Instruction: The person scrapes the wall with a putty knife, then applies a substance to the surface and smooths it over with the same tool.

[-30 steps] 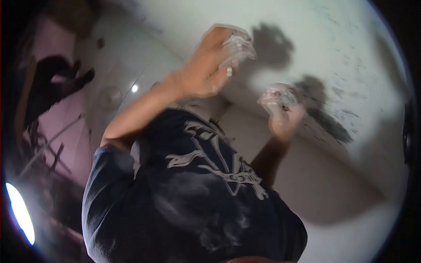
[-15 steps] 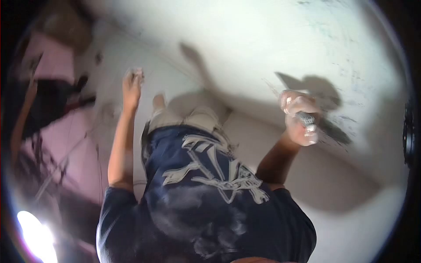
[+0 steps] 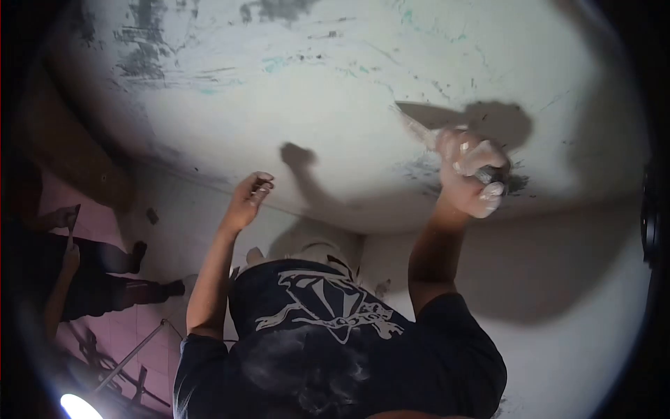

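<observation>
Loosely curled, apparently around nothing, at the left hand (image 3: 246,202), apart from the wall (image 3: 335,133); farther right, wrapped tightly around the scraper (image 3: 419,133) in the right hand (image 3: 464,192), with blade tip seemingly against the wall. Probably mid-stroke along the surface, calling for steady blade angle and even pressure.

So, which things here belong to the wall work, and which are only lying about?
Seem in the job:
- right hand
- bladed tool
- marked wall
- lit lamp, probably for light

Seem to be lying about:
- small dark object on the floor
- thin pole
</observation>
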The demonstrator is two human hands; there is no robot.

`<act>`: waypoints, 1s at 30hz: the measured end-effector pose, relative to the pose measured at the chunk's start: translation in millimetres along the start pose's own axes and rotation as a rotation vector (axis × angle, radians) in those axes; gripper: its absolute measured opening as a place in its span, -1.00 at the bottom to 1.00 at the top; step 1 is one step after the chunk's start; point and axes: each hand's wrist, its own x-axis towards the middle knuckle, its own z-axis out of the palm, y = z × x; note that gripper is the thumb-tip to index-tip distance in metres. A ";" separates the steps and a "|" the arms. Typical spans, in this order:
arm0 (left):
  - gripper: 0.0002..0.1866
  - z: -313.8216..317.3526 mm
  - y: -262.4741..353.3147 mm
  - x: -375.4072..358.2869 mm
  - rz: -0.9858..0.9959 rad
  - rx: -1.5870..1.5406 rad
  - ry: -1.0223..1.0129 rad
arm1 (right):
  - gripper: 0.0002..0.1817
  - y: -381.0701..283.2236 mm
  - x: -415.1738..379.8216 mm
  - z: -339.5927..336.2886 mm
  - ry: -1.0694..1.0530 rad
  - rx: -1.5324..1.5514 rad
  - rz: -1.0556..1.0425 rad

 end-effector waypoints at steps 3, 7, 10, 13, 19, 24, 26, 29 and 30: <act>-0.73 -18.6 -32.4 -21.9 -0.209 0.056 0.088 | -0.46 -6.1 4.9 -13.3 -0.007 0.019 0.008; -0.42 -58.0 -103.5 -59.6 -0.603 0.049 0.164 | -0.57 9.1 -5.1 -21.8 -0.067 0.177 0.134; -0.64 -86.8 -172.9 -97.6 -0.708 0.303 0.400 | -0.68 33.5 -40.5 -18.9 -0.110 0.268 0.418; -0.60 -87.2 -182.2 -144.4 -0.835 0.217 0.501 | -0.74 70.3 -119.7 22.1 0.339 -0.372 0.931; -0.55 -102.2 -206.9 -181.8 -1.072 -0.018 0.485 | -0.53 147.0 -362.2 30.6 -0.467 -0.751 1.481; -0.58 -103.0 -174.9 -156.3 -1.047 0.014 0.524 | -0.50 75.0 -659.9 -19.2 -0.174 -0.482 2.280; -0.59 -111.3 -189.4 -162.4 -0.977 0.036 0.523 | -0.53 59.9 -648.8 -20.7 -0.234 -0.438 2.247; -0.62 -113.9 -206.2 -160.8 -0.962 0.020 0.546 | -0.62 31.0 -619.9 -16.0 -0.301 -0.328 2.190; -0.62 -115.5 -216.6 -162.6 -0.966 0.018 0.534 | -0.62 29.6 -596.2 -9.2 -0.292 -0.332 2.199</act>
